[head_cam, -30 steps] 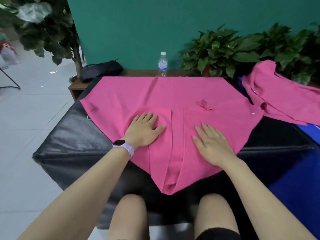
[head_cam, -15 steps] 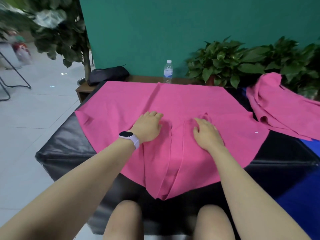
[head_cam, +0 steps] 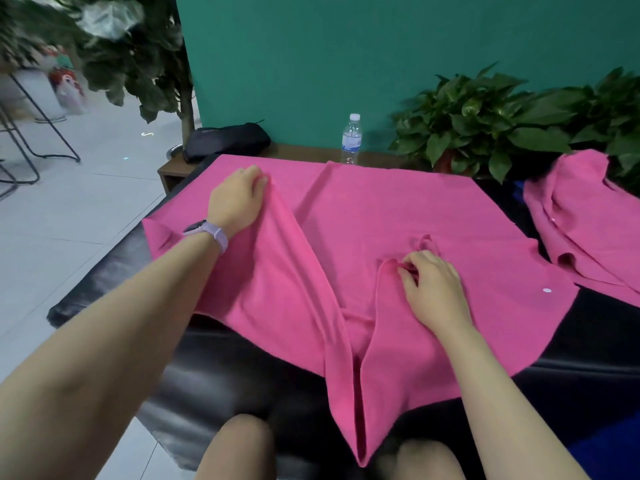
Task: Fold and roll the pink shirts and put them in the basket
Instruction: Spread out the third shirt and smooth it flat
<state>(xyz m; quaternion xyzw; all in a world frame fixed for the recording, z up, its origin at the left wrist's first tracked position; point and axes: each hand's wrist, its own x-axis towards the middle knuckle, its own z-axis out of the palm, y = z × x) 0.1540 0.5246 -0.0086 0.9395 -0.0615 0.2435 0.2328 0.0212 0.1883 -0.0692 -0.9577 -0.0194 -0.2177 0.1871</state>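
A pink shirt (head_cam: 381,216) lies spread on a black padded surface (head_cam: 104,282), its near end hanging over the front edge between my knees. My left hand (head_cam: 239,199), with a watch on the wrist, grips the shirt's left flap and holds it raised off the surface. My right hand (head_cam: 433,289) pinches the edge of the right flap with curled fingers, just below a small fabric loop. A second pink shirt (head_cam: 581,220) lies crumpled at the right. No basket is in view.
A water bottle (head_cam: 351,138) and a black bag (head_cam: 225,140) stand on a low wooden shelf behind the surface, against a green wall. Potted plants (head_cam: 485,126) line the back right. A tree and metal chair legs are at the left over grey floor tiles.
Both hands went from lying flat on the shirt to taking hold of it. My left hand moved away from me and lifted the left flap; my right hand curled onto the right flap's edge.
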